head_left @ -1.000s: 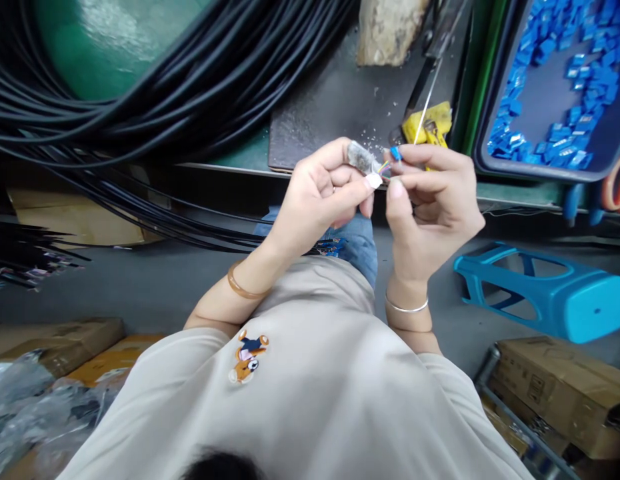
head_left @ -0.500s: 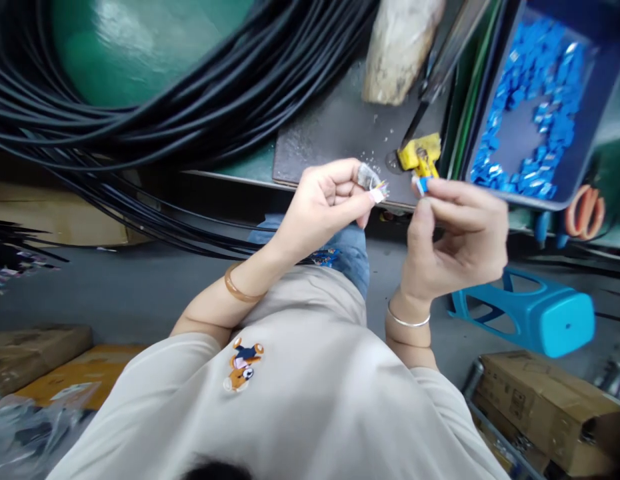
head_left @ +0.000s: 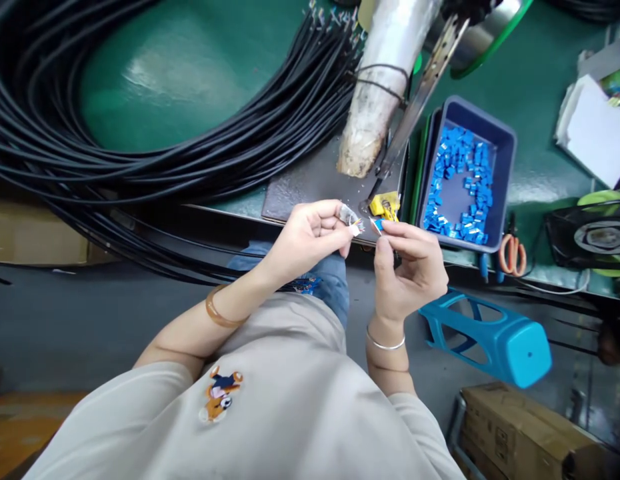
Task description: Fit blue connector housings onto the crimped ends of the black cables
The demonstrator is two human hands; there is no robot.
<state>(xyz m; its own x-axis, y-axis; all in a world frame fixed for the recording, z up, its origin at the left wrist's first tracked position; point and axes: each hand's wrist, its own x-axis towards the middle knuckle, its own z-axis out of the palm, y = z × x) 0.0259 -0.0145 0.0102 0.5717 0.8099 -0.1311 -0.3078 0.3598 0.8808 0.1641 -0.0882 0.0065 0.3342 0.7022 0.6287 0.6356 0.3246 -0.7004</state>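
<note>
My left hand (head_left: 310, 240) pinches the end of a cable, and its short thin coloured wires (head_left: 359, 227) poke out past my thumb. A grey wrapping (head_left: 347, 215) covers the tip of one finger. Between thumb and fingertips, my right hand (head_left: 410, 267) grips a small blue connector (head_left: 378, 225). The connector faces the wire ends with a small gap between them. Just behind it, a yellow block (head_left: 386, 205) sits on the dark board (head_left: 300, 193), under the thin dark tip of a slanting metal bar (head_left: 415, 107).
Black cables (head_left: 200, 163) loop across the green table (head_left: 175, 80) at left. A grey-blue tray (head_left: 510, 143) of blue connectors stands right of a wrapped, tapered column (head_left: 373, 100). Orange-handled scissors (head_left: 513, 255) lie at the table edge. Below are a blue stool (head_left: 520, 350) and cardboard boxes (head_left: 520, 427).
The view has shifted and takes in more of the table. My right hand has brought the blue connector closer to the wire ends; both hands keep their grip.
</note>
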